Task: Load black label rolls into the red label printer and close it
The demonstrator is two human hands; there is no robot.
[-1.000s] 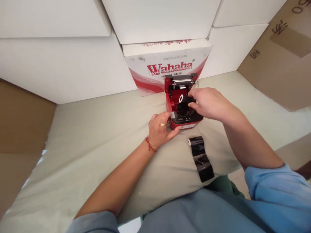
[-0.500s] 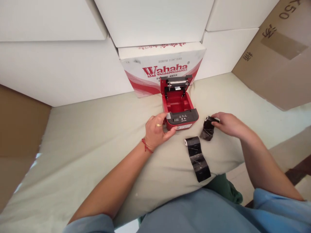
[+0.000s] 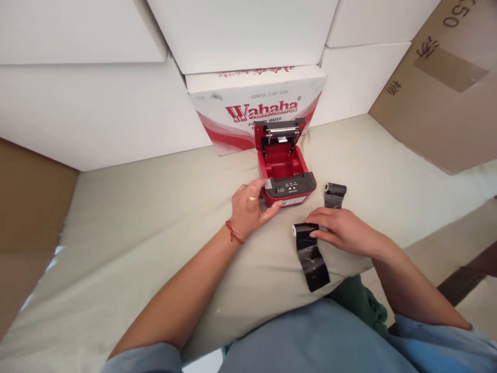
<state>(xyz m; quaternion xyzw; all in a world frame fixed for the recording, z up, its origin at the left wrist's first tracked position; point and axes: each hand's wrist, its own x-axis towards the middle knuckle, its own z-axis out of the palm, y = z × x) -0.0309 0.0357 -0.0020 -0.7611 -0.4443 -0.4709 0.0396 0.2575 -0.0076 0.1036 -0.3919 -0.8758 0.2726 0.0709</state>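
A small red printer [image 3: 285, 173] stands on the pale cloth with its lid up and its roll bay bare. My left hand [image 3: 250, 207] grips the printer's front left corner, thumb and fingers pressed against it. A black roll [image 3: 334, 194] lies on the cloth to the right of the printer. A second black roll [image 3: 305, 230] lies nearer me, its strip [image 3: 315, 264] unrolled toward my lap. My right hand [image 3: 341, 230] rests on that nearer roll, fingers laid over its end.
A white and red "Wahaha" carton [image 3: 256, 101] stands right behind the printer. White boxes [image 3: 97, 103] are stacked along the back, and brown cartons [image 3: 438, 88] lean at the right and left. The cloth-covered surface [image 3: 155, 207] drops off at its front edge.
My right hand lifted a black roll out of the printer, set it down on the cloth to the right, then moved to the nearer unrolled roll. My left hand stayed on the printer.
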